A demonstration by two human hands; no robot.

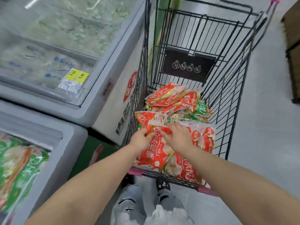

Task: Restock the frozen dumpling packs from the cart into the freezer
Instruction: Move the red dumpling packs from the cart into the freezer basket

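The dumpling packs are seen heaped in the bottom of the cart: flat, glossy plastic pouches, crinkled, printed red and orange with gold trim, a few with green patches. One pack near the top of the heap is pinched at its lower edge by the curled fingers of the left hand. The right hand is laid over the packs beside it, fingers reaching toward the same pack; whether they grip it cannot be told.

The cart is made of thin black wire mesh, with a pink plastic strip along its near edge and a dark plaque hung on the far wall. Just beside the cart, on the left, two chest freezers are set, with rounded grey rims and glass lids. In the near freezer shiny green-and-red bags are stacked. In the far freezer pale, blurred bags are held, and yellow price labels are stuck to its glass. A smooth grey floor lies beneath.
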